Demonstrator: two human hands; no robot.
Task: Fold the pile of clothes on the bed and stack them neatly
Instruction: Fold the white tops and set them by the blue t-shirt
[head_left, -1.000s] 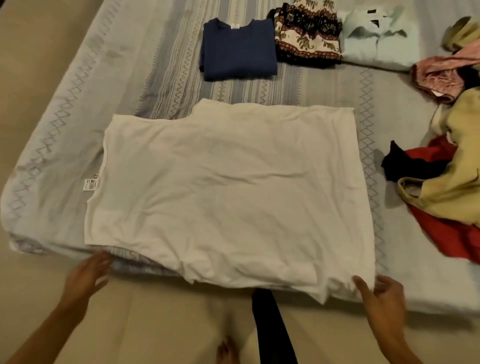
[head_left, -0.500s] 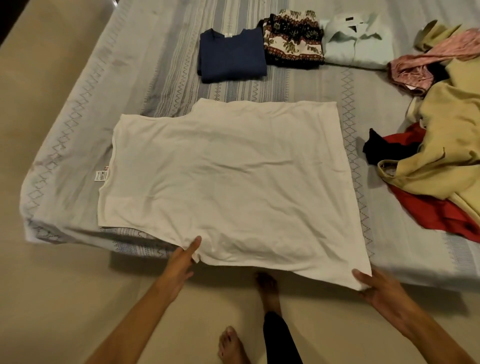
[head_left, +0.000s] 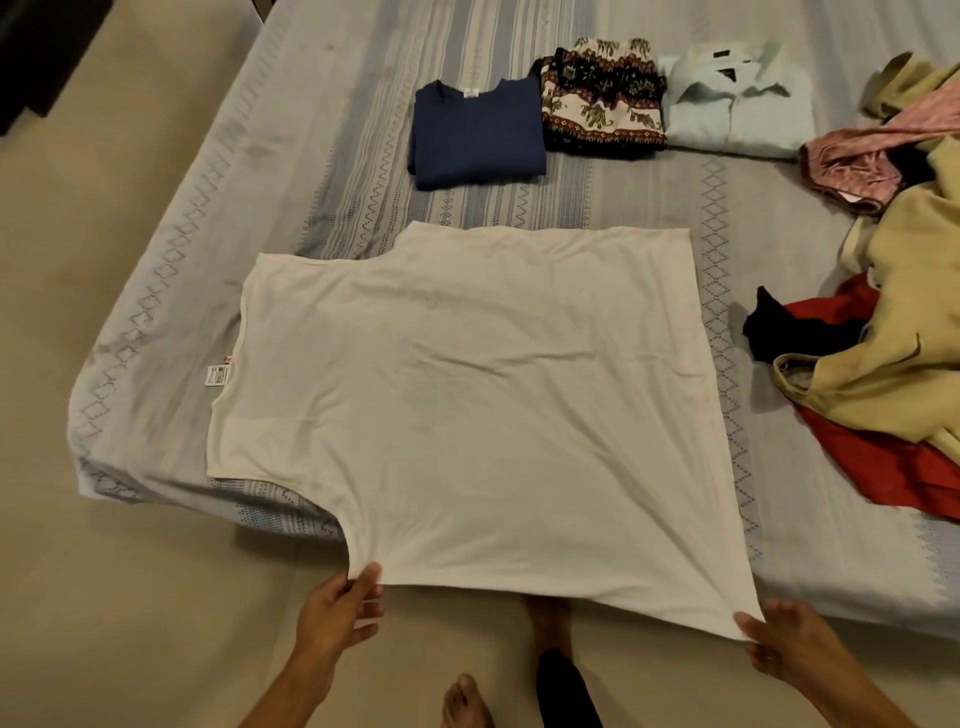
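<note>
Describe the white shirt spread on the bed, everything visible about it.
The white shirt is a plain, thin, soft-looking knit, lightly creased. It lies flat across the near part of the striped bed sheet, its near edge pulled out past the mattress edge. A small printed tag sticks out at its left side. The left hand pinches the near left corner and the right hand the near right corner; tension lines fan from each grip. No other garment touches it.

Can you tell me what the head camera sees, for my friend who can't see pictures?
Two hands, left hand and right hand, pinch the near edge of a white shirt spread on a bed. Three folded clothes lie behind it, with an unfolded pile on the right.
</note>
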